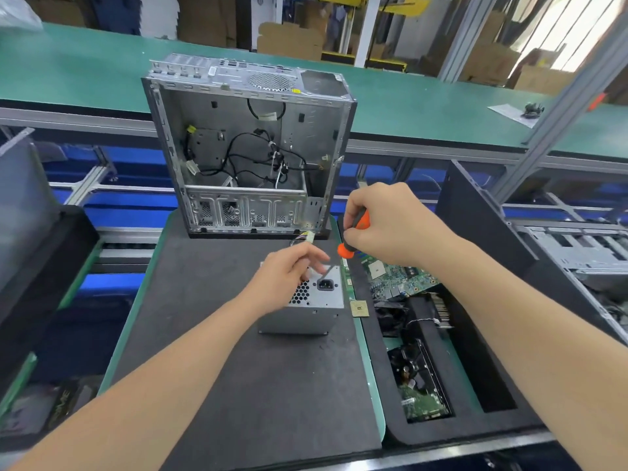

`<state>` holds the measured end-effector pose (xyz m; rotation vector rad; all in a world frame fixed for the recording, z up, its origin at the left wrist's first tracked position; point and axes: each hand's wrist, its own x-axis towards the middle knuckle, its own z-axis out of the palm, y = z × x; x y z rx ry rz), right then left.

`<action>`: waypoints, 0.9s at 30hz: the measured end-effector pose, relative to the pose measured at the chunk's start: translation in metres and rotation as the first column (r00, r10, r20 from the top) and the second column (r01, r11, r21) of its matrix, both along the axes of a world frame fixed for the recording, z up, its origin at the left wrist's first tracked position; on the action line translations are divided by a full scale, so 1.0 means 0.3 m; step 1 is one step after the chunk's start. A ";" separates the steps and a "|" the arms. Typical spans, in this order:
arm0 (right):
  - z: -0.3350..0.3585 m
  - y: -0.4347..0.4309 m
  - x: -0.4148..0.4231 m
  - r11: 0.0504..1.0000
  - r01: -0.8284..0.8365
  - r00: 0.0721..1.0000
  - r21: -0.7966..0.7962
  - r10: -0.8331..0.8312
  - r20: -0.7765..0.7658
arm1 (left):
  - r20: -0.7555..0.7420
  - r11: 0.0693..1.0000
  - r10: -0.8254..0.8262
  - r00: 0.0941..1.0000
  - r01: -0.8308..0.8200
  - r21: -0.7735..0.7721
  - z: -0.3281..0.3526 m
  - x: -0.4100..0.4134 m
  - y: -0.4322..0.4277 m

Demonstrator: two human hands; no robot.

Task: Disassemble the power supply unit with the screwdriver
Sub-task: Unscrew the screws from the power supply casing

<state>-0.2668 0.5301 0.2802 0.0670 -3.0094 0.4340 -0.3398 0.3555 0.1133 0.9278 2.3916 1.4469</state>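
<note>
The grey metal power supply unit [319, 300] stands on the black foam mat [238, 351], its face with a honeycomb vent and black power socket turned up. My left hand [289, 273] rests on the unit's top left, fingers pinched around the screwdriver's thin shaft. My right hand [387, 222] grips the orange and black screwdriver [353, 236] by its handle, above and right of the unit. The shaft slants down towards the socket face; its tip is partly hidden by my left fingers.
An open, gutted computer case [248, 147] with loose black cables stands upright at the mat's far edge. Right of the mat, a black foam tray [475, 385] holds a green motherboard [397, 277], a small CPU chip [359, 308] and other parts. A green conveyor [424, 107] runs behind.
</note>
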 end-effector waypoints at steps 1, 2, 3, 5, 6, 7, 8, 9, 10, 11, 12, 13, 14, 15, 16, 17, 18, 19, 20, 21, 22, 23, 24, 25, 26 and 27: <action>-0.005 0.000 0.001 1.000 0.001 1.000 -0.019 -0.001 -0.001 | 0.006 1.000 0.012 1.000 -0.012 -0.019 -0.015 0.000 0.002; -0.009 0.000 0.001 1.000 0.000 1.000 -0.031 0.000 -0.002 | 0.000 0.999 0.027 1.000 -0.027 -0.034 -0.027 0.000 0.001; -0.013 0.000 0.000 0.999 -0.003 1.000 -0.038 0.003 -0.005 | -0.006 0.998 0.042 0.999 -0.042 -0.040 -0.032 -0.001 0.001; -0.020 0.000 -0.004 0.999 -0.010 1.000 -0.040 0.010 -0.006 | 0.004 0.998 0.058 0.998 -0.058 -0.030 -0.036 -0.004 0.003; -0.021 0.001 -0.006 0.999 -0.013 1.000 -0.041 0.012 -0.006 | 0.011 0.998 0.061 0.998 -0.061 -0.031 -0.036 -0.004 0.006; -0.022 0.002 -0.008 0.999 -0.014 1.000 -0.043 0.013 -0.007 | 0.014 0.997 0.063 0.998 -0.062 -0.038 -0.036 -0.003 0.007; -0.022 0.004 -0.009 0.999 -0.013 1.000 -0.045 0.013 -0.010 | 0.018 0.997 0.064 0.998 -0.064 -0.045 -0.035 -0.002 0.008; -0.022 0.005 -0.011 0.999 -0.012 1.000 -0.047 0.012 -0.011 | 0.024 0.997 0.067 0.997 -0.066 -0.047 -0.034 -0.001 0.008; -0.021 0.005 -0.012 0.999 -0.012 1.000 -0.047 0.011 -0.013 | 0.030 0.997 0.069 0.997 -0.068 -0.048 -0.034 0.000 0.007; -0.021 0.005 -0.013 0.999 -0.013 1.000 -0.045 0.012 -0.012 | 0.034 0.996 0.071 0.997 -0.069 -0.049 -0.034 0.000 0.006; -0.020 0.004 -0.014 0.999 -0.013 1.000 -0.042 0.013 -0.011 | 0.036 0.996 0.070 0.997 -0.069 -0.049 -0.034 0.000 0.007; -0.020 0.004 -0.015 0.999 -0.013 1.000 -0.039 0.012 -0.009 | 0.037 0.997 0.069 0.997 -0.068 -0.047 -0.035 0.001 0.008; -0.020 0.003 -0.017 0.999 -0.012 1.000 -0.036 0.012 -0.008 | 0.039 0.997 0.068 0.997 -0.066 -0.044 -0.036 0.001 0.009; -0.020 0.002 -0.019 0.999 -0.014 1.000 -0.031 0.013 -0.008 | 0.042 0.997 0.067 0.997 -0.065 -0.042 -0.037 0.002 0.010; -0.021 0.001 -0.021 1.000 -0.016 1.000 -0.024 0.016 -0.009 | 0.043 0.997 0.066 0.997 -0.064 -0.040 -0.039 0.003 0.010; -0.021 -0.001 -0.024 1.000 -0.020 1.000 -0.019 0.020 -0.010 | 0.044 0.997 0.064 0.997 -0.062 -0.040 -0.041 0.003 0.009; -0.021 -0.003 -0.025 1.000 -0.023 1.000 -0.015 0.023 -0.012 | 0.042 0.997 0.061 0.997 -0.059 -0.043 -0.042 0.003 0.009; -0.021 -0.004 -0.027 1.000 -0.025 1.000 -0.011 0.025 -0.014 | 0.042 0.997 0.059 0.997 -0.057 -0.047 -0.042 0.002 0.009; -0.021 -0.005 -0.028 1.000 -0.027 1.000 -0.006 0.027 -0.015 | 0.042 0.997 0.058 0.997 -0.056 -0.048 -0.043 0.001 0.008; -0.021 -0.006 -0.029 1.000 -0.029 0.999 -0.002 0.029 -0.017 | 0.042 0.997 0.058 0.997 -0.056 -0.047 -0.043 0.000 0.007; -0.021 -0.007 -0.030 1.000 -0.031 0.999 0.001 0.031 -0.019 | 0.041 0.997 0.058 0.997 -0.056 -0.046 -0.044 -0.001 0.006; -0.021 -0.007 -0.031 0.999 -0.034 0.999 0.002 0.034 -0.020 | 0.039 0.997 0.057 0.998 -0.056 -0.044 -0.045 -0.002 0.005; -0.021 -0.008 -0.032 0.999 -0.037 0.999 0.003 0.037 -0.022 | 0.036 0.998 0.055 0.998 -0.054 -0.042 -0.046 -0.003 0.004; -0.021 -0.009 -0.032 0.999 -0.039 0.999 0.002 0.039 -0.025 | 0.032 0.998 0.052 0.998 -0.051 -0.041 -0.047 -0.004 0.004; -0.022 -0.011 -0.033 0.999 -0.041 0.999 0.002 0.041 -0.028 | 0.030 0.998 0.049 0.998 -0.048 -0.042 -0.048 -0.004 0.004; -0.023 -0.013 -0.034 0.999 -0.043 0.999 0.003 0.044 -0.032 | 0.029 0.998 0.048 0.998 -0.047 -0.042 -0.049 -0.005 0.004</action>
